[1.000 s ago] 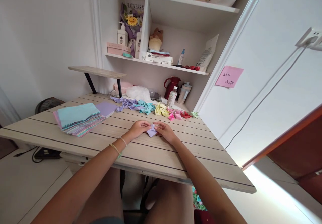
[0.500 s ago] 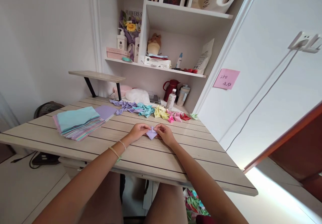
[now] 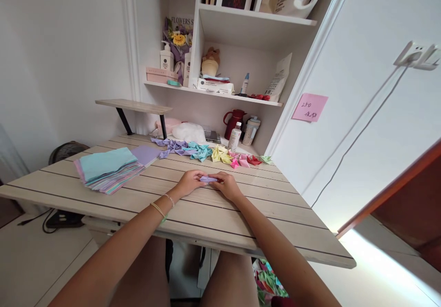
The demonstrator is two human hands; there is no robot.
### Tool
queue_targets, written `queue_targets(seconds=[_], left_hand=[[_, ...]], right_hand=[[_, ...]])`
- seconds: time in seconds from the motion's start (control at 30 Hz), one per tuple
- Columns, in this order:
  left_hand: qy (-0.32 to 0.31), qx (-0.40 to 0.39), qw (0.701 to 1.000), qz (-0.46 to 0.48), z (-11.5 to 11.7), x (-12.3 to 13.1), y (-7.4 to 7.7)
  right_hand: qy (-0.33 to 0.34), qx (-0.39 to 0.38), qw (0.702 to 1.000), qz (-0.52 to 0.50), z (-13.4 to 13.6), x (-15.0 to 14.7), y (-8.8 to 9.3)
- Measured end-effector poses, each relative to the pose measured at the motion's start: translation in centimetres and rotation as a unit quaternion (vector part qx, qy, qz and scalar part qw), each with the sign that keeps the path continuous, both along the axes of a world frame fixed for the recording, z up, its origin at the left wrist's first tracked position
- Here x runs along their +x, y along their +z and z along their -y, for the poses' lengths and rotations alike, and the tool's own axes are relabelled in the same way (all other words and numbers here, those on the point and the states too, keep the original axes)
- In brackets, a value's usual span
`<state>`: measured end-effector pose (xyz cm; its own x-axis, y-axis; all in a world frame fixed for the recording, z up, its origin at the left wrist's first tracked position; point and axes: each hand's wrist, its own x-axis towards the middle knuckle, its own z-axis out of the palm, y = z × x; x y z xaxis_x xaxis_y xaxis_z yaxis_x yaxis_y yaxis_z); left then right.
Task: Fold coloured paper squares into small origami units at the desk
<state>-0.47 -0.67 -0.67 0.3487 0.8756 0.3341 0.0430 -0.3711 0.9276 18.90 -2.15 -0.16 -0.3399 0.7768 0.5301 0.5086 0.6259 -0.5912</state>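
Note:
Between my two hands is a small folded piece of purple origami paper (image 3: 208,179), now a narrow flat strip just over the table. My left hand (image 3: 190,182) pinches its left end, and my right hand (image 3: 227,185) grips its right end. Fingertips cover both ends of the paper. Beyond my hands lies a row of folded paper pieces: purple ones (image 3: 177,146), blue ones (image 3: 200,151), yellow ones (image 3: 221,154), pink ones (image 3: 243,161), a red one (image 3: 254,160) and a green one (image 3: 266,159).
A fanned stack of coloured paper sheets (image 3: 109,169) lies on the table (image 3: 138,206) at left, beside purple sheets (image 3: 146,154). A clear bottle (image 3: 234,137), a red jug (image 3: 236,122) and a tumbler (image 3: 251,130) stand at the back. A small raised shelf (image 3: 132,106) stands back left.
The purple paper has gone from a downward-pointing triangle shape to a narrow strip. Both hands keep their hold, with the fingers slightly shifted.

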Motion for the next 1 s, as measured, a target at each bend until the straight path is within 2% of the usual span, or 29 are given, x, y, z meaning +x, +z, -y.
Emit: queue_targets(seconds=[0.13,0.23,0.43,0.7,0.8,0.9,1.0], left_hand=[[0.019,0.070,0.994,-0.084,0.2,-0.2,0.3],[0.023,0.072,0.991,-0.108,0.2,-0.4,0.4],[0.006,0.089,0.993,-0.073,0.3,-0.3,0.5],[0.030,0.086,0.994,-0.067,0.1,-0.2,0.3],[0.027,0.091,0.993,-0.068,0.2,-0.2,0.4],[0.024,0.091,0.994,-0.054,0.4,-0.1,0.5],[0.008,0.072,0.996,-0.043,0.6,0.1,0.5]], right_hand=[[-0.009,0.047,0.998,0.049,0.4,0.0,0.4],[-0.004,0.031,0.998,0.057,0.5,-0.1,0.5],[0.011,-0.046,0.999,0.018,0.5,-0.2,0.4],[0.003,-0.026,0.999,0.047,1.0,-0.6,1.0],[-0.029,-0.006,0.994,0.103,1.0,-0.8,1.1],[-0.098,0.017,0.982,0.162,1.2,-1.0,1.0],[-0.122,0.045,0.976,0.175,1.3,-1.1,0.9]])
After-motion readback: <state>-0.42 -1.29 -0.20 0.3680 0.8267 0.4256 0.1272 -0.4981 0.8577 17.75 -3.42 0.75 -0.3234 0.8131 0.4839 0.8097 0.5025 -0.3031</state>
